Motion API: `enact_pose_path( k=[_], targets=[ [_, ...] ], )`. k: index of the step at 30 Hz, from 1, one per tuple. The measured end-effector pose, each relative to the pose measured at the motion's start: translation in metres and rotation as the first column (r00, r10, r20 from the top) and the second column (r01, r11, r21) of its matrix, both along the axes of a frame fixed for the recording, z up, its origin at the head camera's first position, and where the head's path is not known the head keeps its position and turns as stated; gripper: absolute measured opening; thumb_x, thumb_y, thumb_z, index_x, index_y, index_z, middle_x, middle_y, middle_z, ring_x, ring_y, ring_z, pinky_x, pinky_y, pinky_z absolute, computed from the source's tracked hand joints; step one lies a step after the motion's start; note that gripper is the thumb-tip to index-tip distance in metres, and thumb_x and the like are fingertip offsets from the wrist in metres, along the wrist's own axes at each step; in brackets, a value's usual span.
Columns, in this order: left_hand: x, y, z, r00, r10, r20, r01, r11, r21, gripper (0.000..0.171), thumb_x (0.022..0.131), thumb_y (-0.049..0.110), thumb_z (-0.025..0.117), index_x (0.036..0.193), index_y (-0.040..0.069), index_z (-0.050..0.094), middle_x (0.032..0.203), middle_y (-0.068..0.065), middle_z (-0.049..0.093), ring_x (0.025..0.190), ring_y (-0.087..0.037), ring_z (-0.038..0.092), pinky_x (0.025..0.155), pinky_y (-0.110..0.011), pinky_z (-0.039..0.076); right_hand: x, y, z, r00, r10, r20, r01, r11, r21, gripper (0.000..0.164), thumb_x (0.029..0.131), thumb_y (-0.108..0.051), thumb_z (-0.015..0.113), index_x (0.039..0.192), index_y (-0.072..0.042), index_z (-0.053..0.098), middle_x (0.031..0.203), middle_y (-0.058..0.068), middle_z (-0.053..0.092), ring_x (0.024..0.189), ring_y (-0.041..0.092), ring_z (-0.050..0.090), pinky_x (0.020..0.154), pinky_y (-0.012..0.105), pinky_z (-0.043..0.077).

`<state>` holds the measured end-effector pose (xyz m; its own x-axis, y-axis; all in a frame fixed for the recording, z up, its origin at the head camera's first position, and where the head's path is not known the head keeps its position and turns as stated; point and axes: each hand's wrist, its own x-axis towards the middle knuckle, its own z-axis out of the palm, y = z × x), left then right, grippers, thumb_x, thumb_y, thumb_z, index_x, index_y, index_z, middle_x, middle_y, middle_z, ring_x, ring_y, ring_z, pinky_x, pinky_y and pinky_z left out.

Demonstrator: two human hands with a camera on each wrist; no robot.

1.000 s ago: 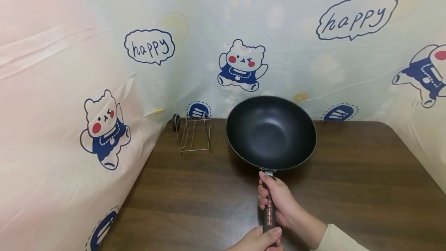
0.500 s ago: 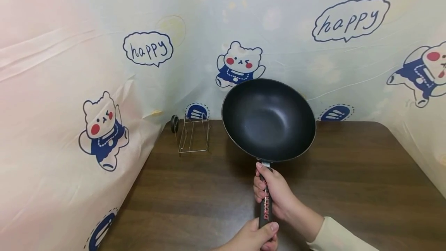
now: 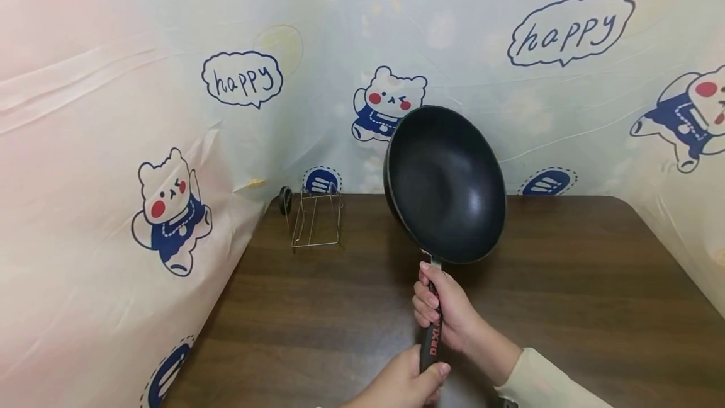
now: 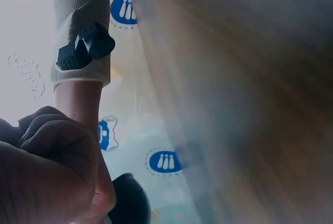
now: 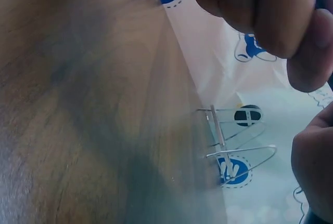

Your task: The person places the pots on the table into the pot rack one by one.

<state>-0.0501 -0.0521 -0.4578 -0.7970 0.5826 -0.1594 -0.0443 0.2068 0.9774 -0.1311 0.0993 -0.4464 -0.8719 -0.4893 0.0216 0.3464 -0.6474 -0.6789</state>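
A black wok (image 3: 447, 187) is held up above the table in the head view, its dark inside turned toward me and its rim tilted. My right hand (image 3: 447, 307) grips the upper part of the black handle (image 3: 432, 342), close below the bowl, with the thumb along the top. Lower down, my left hand (image 3: 404, 379) wraps round the handle's end. In the left wrist view the left hand (image 4: 47, 167) is curled, and a dark part of the wok (image 4: 130, 200) shows past it. The right wrist view has curled fingers (image 5: 265, 11) at its upper right.
A wire rack (image 3: 316, 222) with a black round part on its left side stands at the back left of the brown wooden table (image 3: 566, 294). Behind the table hangs a printed cloth (image 3: 481, 49), which also runs along the left and right sides.
Both hands have raised the wok from lower over the table. Its bowl has tipped more upright and, in the last half second, turned sideways, so its left outer side shows. The rack stays put.
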Motion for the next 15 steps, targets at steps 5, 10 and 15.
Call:
enact_pose_path(
  k=[5, 10, 15],
  targets=[
    [-0.002, -0.001, 0.002, 0.978, -0.002, -0.209, -0.032, 0.986, -0.161, 0.020, 0.098, 0.027, 0.061, 0.085, 0.013, 0.055, 0.061, 0.012, 0.043, 0.051, -0.002, 0.038, 0.048, -0.022, 0.034, -0.003, 0.000, -0.003, 0.992, 0.077, -0.105, -0.090, 0.987, -0.131, 0.039, 0.110, -0.025, 0.022, 0.079, -0.016, 0.044, 0.052, -0.006, 0.035, 0.040, 0.005, 0.042, 0.044, 0.020, 0.043],
    [-0.003, 0.000, 0.005, 0.927, -0.039, -0.372, -0.073, 0.957, -0.281, 0.019, 0.099, 0.026, 0.061, 0.099, 0.008, 0.058, 0.068, 0.012, 0.045, 0.057, -0.002, 0.043, 0.055, -0.021, 0.040, -0.008, 0.000, -0.006, 0.972, 0.128, -0.199, -0.176, 0.953, -0.246, 0.043, 0.109, -0.024, 0.013, 0.076, -0.015, 0.040, 0.051, -0.004, 0.030, 0.039, 0.006, 0.035, 0.044, 0.018, 0.044],
    [-0.002, 0.003, 0.004, 0.876, -0.047, -0.481, -0.140, 0.928, -0.345, 0.020, 0.099, 0.025, 0.060, 0.098, 0.006, 0.054, 0.068, 0.011, 0.045, 0.054, -0.003, 0.043, 0.049, -0.022, 0.038, -0.014, -0.003, -0.010, 0.952, 0.179, -0.250, -0.260, 0.902, -0.345, 0.040, 0.107, -0.025, 0.016, 0.074, -0.014, 0.035, 0.051, -0.004, 0.025, 0.038, 0.007, 0.028, 0.043, 0.017, 0.040]
  ],
)
